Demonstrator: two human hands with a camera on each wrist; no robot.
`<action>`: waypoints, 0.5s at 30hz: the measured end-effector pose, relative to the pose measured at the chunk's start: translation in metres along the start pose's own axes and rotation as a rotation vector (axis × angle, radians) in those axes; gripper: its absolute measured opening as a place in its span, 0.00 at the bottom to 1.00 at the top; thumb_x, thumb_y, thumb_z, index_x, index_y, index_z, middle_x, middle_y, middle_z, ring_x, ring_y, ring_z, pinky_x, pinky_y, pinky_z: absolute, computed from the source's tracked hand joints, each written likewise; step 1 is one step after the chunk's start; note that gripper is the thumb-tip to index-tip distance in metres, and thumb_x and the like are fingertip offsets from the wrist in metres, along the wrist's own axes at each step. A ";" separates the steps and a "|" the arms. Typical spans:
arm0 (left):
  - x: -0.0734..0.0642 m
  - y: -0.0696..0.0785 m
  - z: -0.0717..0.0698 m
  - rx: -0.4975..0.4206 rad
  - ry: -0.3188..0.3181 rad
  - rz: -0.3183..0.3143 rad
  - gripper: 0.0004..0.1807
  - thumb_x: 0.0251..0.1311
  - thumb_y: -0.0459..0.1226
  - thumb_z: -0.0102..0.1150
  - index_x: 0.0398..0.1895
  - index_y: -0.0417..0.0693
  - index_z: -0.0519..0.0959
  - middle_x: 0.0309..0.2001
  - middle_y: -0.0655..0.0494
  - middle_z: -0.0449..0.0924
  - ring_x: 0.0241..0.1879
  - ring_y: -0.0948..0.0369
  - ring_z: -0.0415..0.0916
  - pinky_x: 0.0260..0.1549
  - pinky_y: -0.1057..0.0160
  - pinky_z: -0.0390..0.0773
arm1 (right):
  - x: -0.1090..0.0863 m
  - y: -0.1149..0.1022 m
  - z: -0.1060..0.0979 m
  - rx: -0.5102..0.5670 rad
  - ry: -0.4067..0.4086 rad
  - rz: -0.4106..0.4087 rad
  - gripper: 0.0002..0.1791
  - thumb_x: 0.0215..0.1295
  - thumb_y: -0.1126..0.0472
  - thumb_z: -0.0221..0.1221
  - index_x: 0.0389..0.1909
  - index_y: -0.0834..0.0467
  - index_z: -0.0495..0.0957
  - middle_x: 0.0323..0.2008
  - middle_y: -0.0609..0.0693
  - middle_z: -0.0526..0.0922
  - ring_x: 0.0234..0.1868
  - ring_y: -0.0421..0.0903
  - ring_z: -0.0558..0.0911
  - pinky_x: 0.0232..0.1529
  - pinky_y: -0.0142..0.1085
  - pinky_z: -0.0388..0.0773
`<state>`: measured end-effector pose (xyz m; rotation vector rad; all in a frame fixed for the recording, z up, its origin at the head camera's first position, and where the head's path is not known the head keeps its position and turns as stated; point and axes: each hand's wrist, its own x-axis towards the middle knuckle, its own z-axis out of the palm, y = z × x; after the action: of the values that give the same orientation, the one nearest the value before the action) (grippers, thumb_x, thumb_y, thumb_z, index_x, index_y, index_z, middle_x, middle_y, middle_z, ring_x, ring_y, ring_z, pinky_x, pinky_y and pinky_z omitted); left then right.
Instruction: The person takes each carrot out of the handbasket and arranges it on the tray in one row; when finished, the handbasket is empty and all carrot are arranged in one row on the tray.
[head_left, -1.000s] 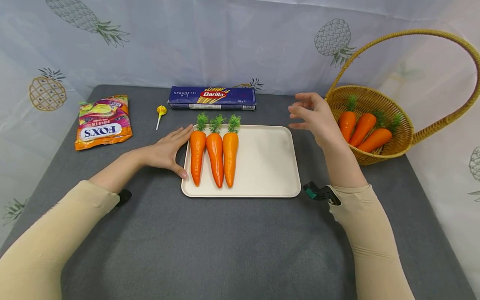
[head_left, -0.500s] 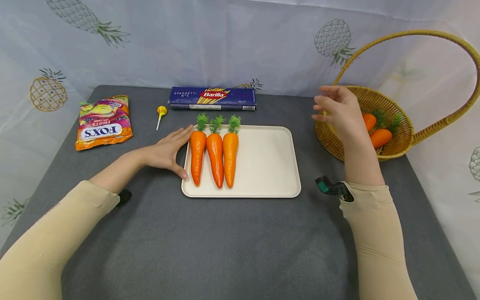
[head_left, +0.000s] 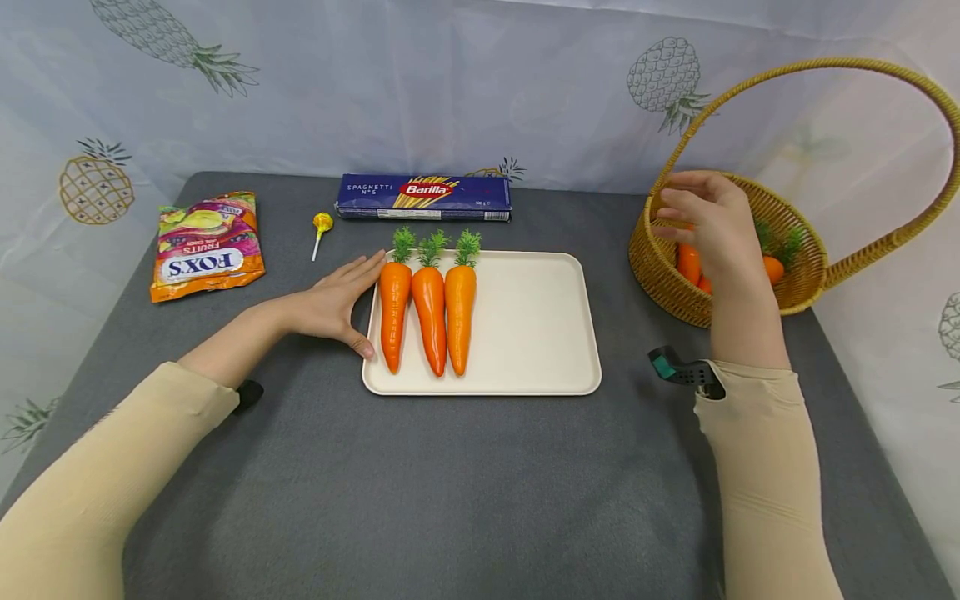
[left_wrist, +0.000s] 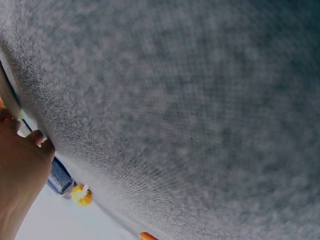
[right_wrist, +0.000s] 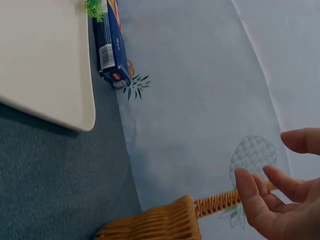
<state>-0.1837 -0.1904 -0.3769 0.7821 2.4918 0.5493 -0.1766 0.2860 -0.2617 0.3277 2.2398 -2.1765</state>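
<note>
Three orange carrots with green tops lie side by side on the left part of a cream tray; the nearest to my left hand is the left carrot. My left hand rests at the tray's left edge, thumb and fingers spread along it. My right hand hovers over the wicker basket at the right, fingers relaxed and holding nothing. Inside the basket, more carrots lie partly hidden behind that hand. In the right wrist view the fingers are loosely bent, apart from the thumb.
A blue spaghetti box lies behind the tray. To its left are a yellow lollipop and a candy bag. The basket's tall handle arches above the right side. A pineapple-print curtain hangs behind the grey table.
My right hand has moved right from beside the tray to over the basket. The left hand, the tray and its three carrots have stayed in place.
</note>
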 end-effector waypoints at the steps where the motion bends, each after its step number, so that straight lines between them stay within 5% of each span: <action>1: 0.000 0.000 0.000 0.002 0.002 0.002 0.77 0.35 0.57 0.80 0.80 0.46 0.35 0.82 0.47 0.26 0.79 0.37 0.28 0.70 0.25 0.39 | 0.001 0.001 -0.002 -0.009 0.004 -0.003 0.26 0.65 0.56 0.63 0.61 0.57 0.69 0.49 0.43 0.72 0.41 0.42 0.78 0.36 0.27 0.83; 15: 0.000 0.001 -0.001 -0.002 -0.008 -0.004 0.77 0.36 0.57 0.80 0.80 0.47 0.35 0.82 0.47 0.25 0.79 0.37 0.27 0.70 0.25 0.39 | 0.015 0.011 -0.025 -0.081 0.106 0.047 0.21 0.67 0.54 0.61 0.58 0.53 0.70 0.47 0.40 0.69 0.43 0.41 0.75 0.34 0.25 0.81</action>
<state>-0.1836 -0.1904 -0.3757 0.7771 2.4849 0.5466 -0.1857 0.3134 -0.2742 0.5002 2.3407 -2.0865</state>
